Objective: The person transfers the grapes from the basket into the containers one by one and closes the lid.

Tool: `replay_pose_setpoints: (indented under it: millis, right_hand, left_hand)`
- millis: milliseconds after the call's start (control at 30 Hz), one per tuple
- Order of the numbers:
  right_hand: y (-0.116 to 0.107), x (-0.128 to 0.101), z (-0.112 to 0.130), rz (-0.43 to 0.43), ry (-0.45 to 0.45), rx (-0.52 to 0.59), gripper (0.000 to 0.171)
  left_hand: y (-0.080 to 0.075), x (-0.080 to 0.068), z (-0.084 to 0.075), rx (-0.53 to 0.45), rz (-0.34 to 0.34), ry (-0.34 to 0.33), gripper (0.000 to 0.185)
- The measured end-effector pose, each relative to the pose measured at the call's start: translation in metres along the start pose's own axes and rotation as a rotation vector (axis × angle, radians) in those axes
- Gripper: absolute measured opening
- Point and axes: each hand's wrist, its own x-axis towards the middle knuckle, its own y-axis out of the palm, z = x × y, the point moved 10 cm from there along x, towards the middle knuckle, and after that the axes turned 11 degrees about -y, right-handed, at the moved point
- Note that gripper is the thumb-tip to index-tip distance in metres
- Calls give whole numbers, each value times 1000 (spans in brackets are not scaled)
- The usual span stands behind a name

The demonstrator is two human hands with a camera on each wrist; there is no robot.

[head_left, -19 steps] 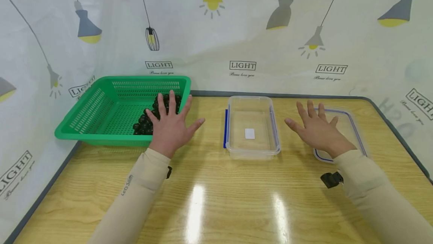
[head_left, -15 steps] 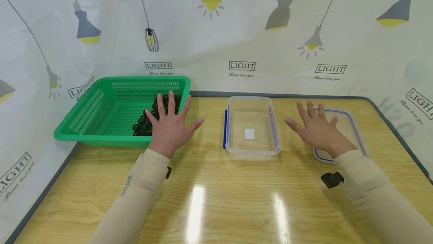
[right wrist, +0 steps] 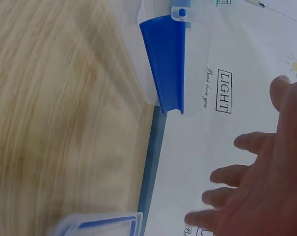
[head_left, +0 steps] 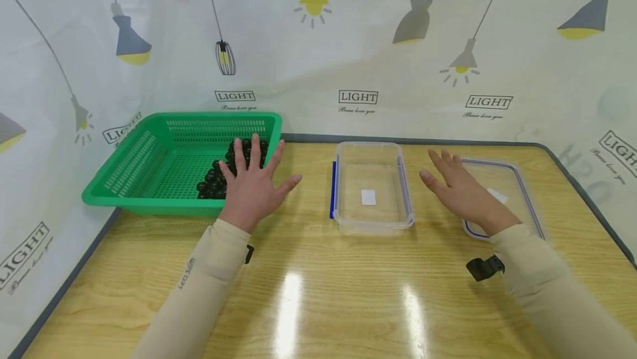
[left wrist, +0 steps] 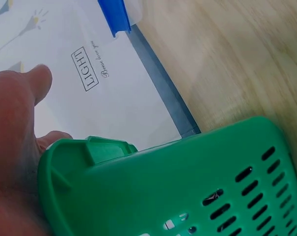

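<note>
My left hand [head_left: 252, 193], fingers spread, overlaps the near right corner of a green plastic basket [head_left: 149, 202] in the head view. In the left wrist view this hand shows beside the basket's rim [left wrist: 57, 196], holding nothing. Dark, shiny round fruits like black grapes [head_left: 213, 182] lie in the basket, partly hidden by the fingers. My right hand [head_left: 463, 193] hovers with straight fingers between a clear food container [head_left: 373, 176] and its clear lid [head_left: 517, 204] with a blue seal, covering the lid's left edge. It holds nothing.
A blue latch flap [head_left: 333, 190] hangs along the container's left side; another blue flap [right wrist: 165, 64] shows in the right wrist view. The wooden table [head_left: 348, 292] ends at a dark edge [head_left: 308, 138] against a lamp-printed sheet [head_left: 278, 27].
My right hand has turned and its fingers have drawn closer together, so more of the lid shows, including a white label. The left hand stays spread at the basket.
</note>
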Motion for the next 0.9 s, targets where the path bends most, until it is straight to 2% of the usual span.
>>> replay_pose_setpoints:
  millis: [200, 333, 567, 900]
  right_hand:
    - [-2, 1, 5, -89, -73, 40, 68]
    - [1, 1, 7, -122, -88, 78, 67]
    - [8, 3, 7, -150, -87, 170, 70]
    - [19, 5, 10, -139, -112, 229, 65]
  left_hand:
    - [-1, 1, -2, -6, 0, 11, 79]
    - [0, 0, -2, -7, 14, 4, 79]
    - [4, -1, -4, -10, 32, -3, 79]
    - [0, 0, -4, -8, 11, 6, 79]
